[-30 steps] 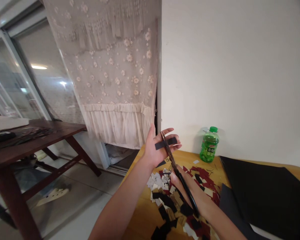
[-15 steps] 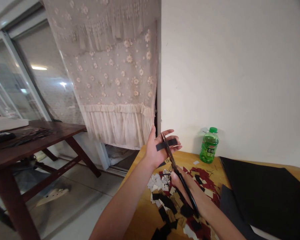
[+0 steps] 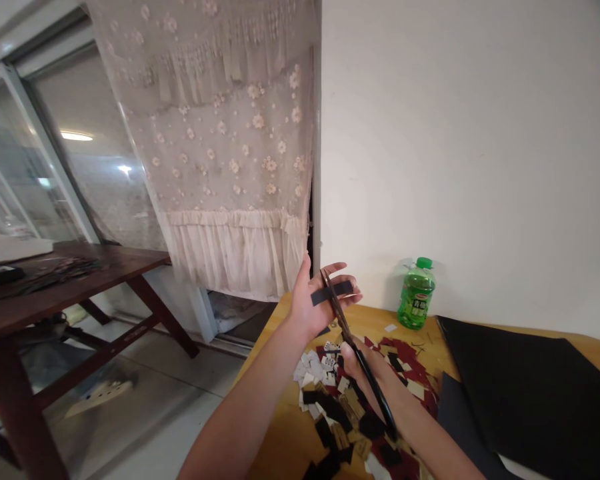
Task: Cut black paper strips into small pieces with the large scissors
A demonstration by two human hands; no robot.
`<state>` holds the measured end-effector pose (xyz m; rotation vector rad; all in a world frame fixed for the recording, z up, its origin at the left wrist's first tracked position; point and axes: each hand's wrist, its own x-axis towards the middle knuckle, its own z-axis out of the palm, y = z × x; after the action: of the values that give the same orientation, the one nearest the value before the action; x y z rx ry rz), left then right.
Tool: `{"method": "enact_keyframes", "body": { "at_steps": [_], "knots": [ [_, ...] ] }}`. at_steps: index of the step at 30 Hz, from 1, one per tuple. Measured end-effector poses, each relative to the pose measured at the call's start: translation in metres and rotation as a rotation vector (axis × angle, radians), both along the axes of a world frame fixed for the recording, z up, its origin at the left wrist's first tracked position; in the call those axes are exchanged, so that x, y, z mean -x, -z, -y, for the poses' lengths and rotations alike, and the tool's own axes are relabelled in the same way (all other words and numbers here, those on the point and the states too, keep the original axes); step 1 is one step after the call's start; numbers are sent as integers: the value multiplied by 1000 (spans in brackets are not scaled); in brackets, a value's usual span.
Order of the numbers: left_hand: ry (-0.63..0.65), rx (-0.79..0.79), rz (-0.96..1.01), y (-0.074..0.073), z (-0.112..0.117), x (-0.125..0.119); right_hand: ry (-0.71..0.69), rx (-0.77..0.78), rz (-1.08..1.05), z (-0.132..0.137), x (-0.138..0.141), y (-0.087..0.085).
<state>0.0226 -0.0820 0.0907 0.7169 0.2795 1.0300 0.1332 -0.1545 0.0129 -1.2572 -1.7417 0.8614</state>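
Note:
My left hand (image 3: 305, 312) is palm up with its fingers partly spread. A short black paper strip (image 3: 344, 289) lies across its palm and fingers, held there. My right hand (image 3: 373, 365) is closed on a pair of scissors (image 3: 339, 311) with black handles. The slightly parted blades cross the middle of the strip and point up toward the left fingers. Below both hands lies a pile of cut paper pieces (image 3: 351, 402) in black, brown, white and dark red. Most of the right fingers are hidden behind the handles.
The wooden table (image 3: 270, 407) meets a white wall (image 3: 470, 160). A bottle of green liquid (image 3: 416, 297) stands near the wall, with large black sheets (image 3: 535, 387) to its right. A lace curtain (image 3: 230, 153) hangs behind. Another dark table (image 3: 80, 280) stands at the left.
The view has shifted very slightly. Both hands, the strip and the scissors keep nearly the same positions, with no clear cut seen.

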Motion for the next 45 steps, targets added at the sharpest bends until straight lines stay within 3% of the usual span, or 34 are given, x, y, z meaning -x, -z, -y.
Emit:
{"method": "enact_keyframes", "body": {
  "at_steps": [15, 24, 34, 45],
  "knots": [
    [-4, -8, -1, 3, -2, 0, 15, -3, -30, -1, 0, -2],
    [-33, 79, -12, 5, -6, -1, 46, 54, -68, -6, 2, 4],
    [-89, 194, -41, 14, -14, -4, 109, 154, 18, -15, 0, 10],
    [-166, 330, -14, 31, -24, -13, 137, 136, 97, -28, -9, 27]
  ]
}}
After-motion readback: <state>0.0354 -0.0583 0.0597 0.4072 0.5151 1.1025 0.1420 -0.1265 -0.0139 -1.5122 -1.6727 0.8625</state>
